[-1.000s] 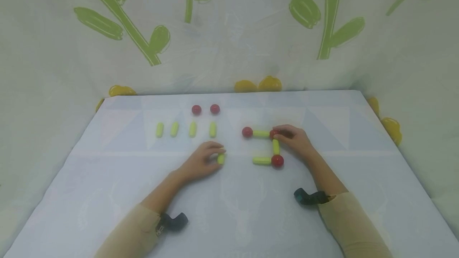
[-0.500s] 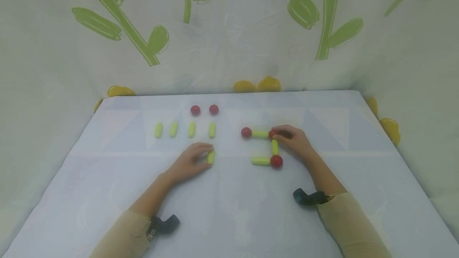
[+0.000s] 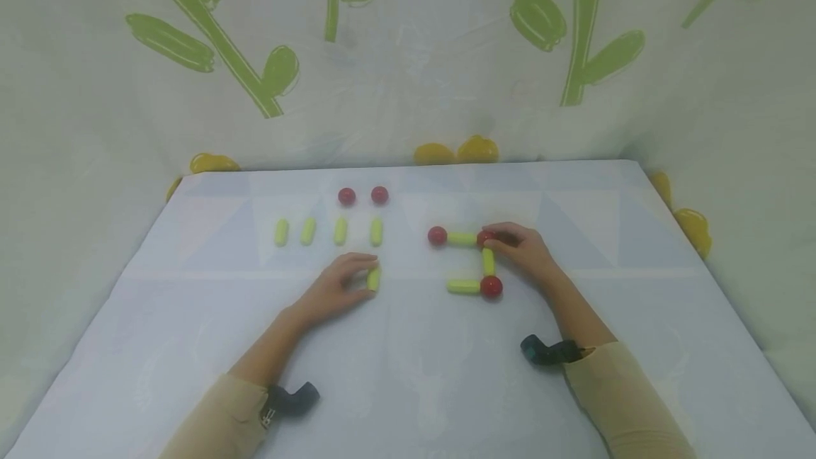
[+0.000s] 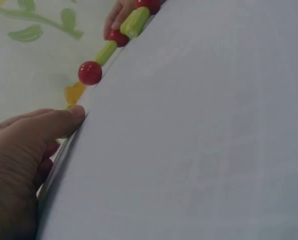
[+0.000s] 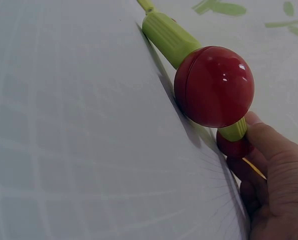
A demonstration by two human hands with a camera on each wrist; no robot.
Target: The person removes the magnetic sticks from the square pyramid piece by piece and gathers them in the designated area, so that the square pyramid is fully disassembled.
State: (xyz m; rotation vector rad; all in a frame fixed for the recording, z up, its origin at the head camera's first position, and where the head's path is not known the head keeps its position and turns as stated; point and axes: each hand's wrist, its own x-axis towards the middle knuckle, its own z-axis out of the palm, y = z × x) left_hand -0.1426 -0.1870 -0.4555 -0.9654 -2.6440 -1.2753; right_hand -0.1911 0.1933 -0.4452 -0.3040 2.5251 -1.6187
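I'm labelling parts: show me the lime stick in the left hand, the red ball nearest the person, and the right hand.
Held lime stick (image 3: 373, 279): head view, its visible middle.
Nearest red ball (image 3: 491, 287): head view, middle of its top.
Right hand (image 3: 524, 246): head view, back of the hand.

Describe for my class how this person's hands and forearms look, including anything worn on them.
The left hand and right hand are bare, without gloves. The left sleeve and right sleeve are plain tan. At the cuffs sit a left wrist camera and right wrist camera, both dark and bent in shape. Any lettering is too small to read.
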